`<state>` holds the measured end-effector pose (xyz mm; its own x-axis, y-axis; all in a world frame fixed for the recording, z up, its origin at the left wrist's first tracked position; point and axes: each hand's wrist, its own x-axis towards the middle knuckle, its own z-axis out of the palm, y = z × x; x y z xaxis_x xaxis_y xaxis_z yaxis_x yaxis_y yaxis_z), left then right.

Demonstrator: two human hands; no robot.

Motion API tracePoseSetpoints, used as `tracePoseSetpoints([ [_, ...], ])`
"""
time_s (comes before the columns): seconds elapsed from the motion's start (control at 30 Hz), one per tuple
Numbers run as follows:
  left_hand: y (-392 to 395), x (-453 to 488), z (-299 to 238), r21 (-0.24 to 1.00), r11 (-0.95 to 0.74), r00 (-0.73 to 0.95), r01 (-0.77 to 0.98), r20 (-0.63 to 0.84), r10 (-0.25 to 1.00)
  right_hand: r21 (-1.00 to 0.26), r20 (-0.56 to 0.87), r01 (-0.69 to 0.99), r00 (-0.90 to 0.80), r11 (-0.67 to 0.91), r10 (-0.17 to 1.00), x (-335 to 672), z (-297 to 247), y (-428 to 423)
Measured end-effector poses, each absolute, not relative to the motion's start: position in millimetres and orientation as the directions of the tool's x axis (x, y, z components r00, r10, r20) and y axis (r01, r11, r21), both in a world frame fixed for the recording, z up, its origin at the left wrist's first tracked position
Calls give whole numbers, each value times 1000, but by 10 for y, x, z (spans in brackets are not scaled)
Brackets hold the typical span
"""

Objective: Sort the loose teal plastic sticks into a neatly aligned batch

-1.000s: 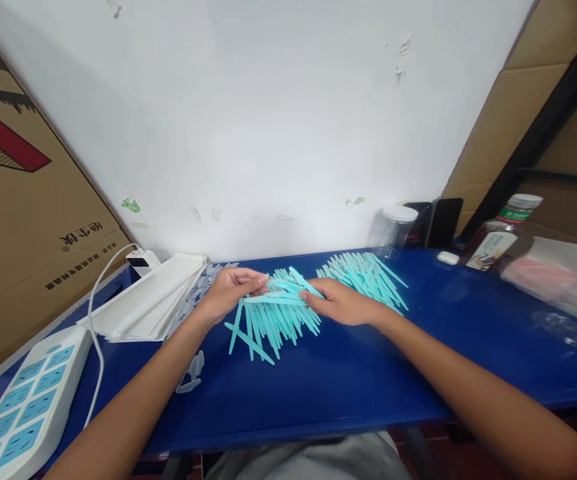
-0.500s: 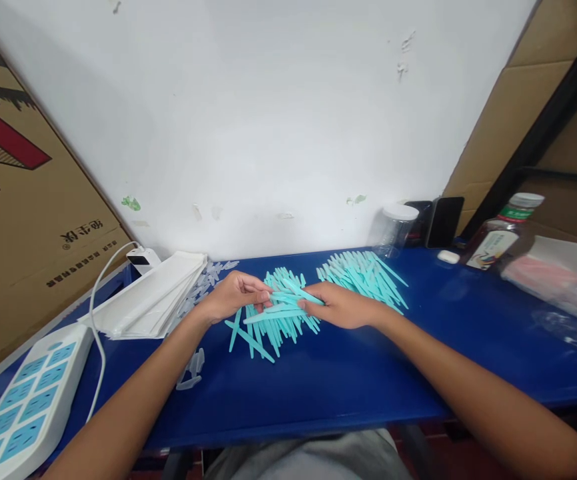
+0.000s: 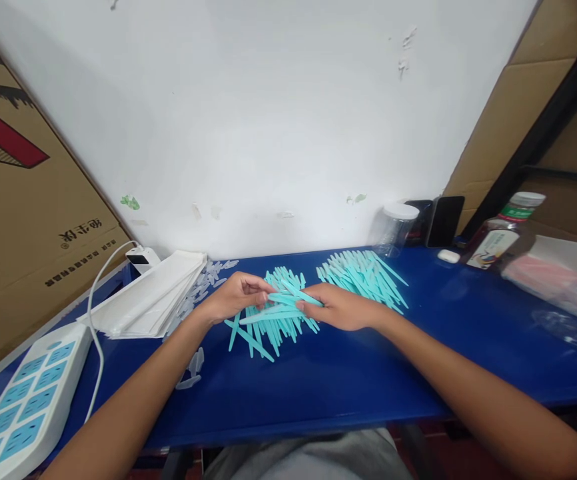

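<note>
Slim turquoise plastic sticks with tapered ends make up a pile [image 3: 281, 327] on the blue table, below both hands. A bunch of the same sticks [image 3: 288, 301] is gripped in my right hand [image 3: 336, 305], thumb on top, the ends pointing left. My left hand [image 3: 238, 297] is closed, with thumb and forefinger pinched at the left ends of that bunch; its fingertips partly hide what they hold. Two sticks lie crossed at the pile's left edge. A second pile of turquoise sticks [image 3: 366, 277], some with paler ends, lies behind my right hand.
Small translucent caps [image 3: 203, 283] lie scattered beside a stack of white paper sleeves [image 3: 151, 300]. A power strip [image 3: 33, 400] and a white cable [image 3: 99, 333] occupy the left side. At the right stand a clear jar [image 3: 396, 230], a bottle [image 3: 501, 233] and a plastic bag [image 3: 558, 273].
Both hands stay almost in place. The bunch of sticks has shifted slightly in the fingers, with the lowest stick's tip a little farther left.
</note>
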<state>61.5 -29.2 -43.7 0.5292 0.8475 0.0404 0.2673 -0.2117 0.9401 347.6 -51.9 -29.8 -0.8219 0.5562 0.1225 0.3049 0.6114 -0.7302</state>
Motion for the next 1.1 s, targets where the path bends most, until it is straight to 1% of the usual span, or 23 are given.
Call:
tracePoseSetpoints([
  [0.07, -230, 471, -356, 883, -297, 477, 364, 97, 873, -714, 130, 325, -809, 620, 573, 3482, -299, -518],
  [0.1, -187, 367, -320, 833, -336, 423, 440, 138, 896, -703, 130, 342, -801, 624, 585, 3485, -302, -514],
  [0.13, -139, 247, -292, 764, -357, 334, 538, 196, 922, -692, 128, 359, -793, 627, 595, 3488, -308, -508],
  [0.17, -87, 117, -275, 659, -373, 264, 653, 264, 928, -682, 122, 375, -787, 627, 604, 3492, -315, -501],
  [0.2, -36, -15, -268, 518, -370, 245, 771, 296, 923, -675, 115, 389, -784, 627, 610, 3495, -323, -492],
  [0.23, 14, -140, -274, 389, -348, 243, 853, 294, 924, -671, 107, 400, -782, 625, 614, 3497, -330, -485],
  [0.27, 60, -249, -291, 308, -322, 246, 895, 261, 933, -666, 101, 409, -779, 624, 619, 3499, -337, -478],
  [0.3, 100, -338, -318, 282, -315, 252, 906, 237, 938, -662, 97, 417, -777, 623, 623, 3500, -342, -473],
  [0.4, 187, -461, -441, 274, -310, 257, 910, 213, 943, -655, 95, 428, -771, 623, 630, 3498, -345, -470],
  [0.63, 285, -325, -710, 273, -354, 297, 895, 228, 927, -641, 104, 428, -774, 637, 625, 3497, -336, -473],
  [0.83, 241, -175, -800, 285, -439, 380, 852, 241, 893, -657, 96, 418, -779, 628, 619, 3504, -352, -464],
  [1.1, 205, -65, -869, 337, -451, 368, 827, 283, 886, -671, 89, 414, -778, 615, 621, 3502, -359, -455],
])
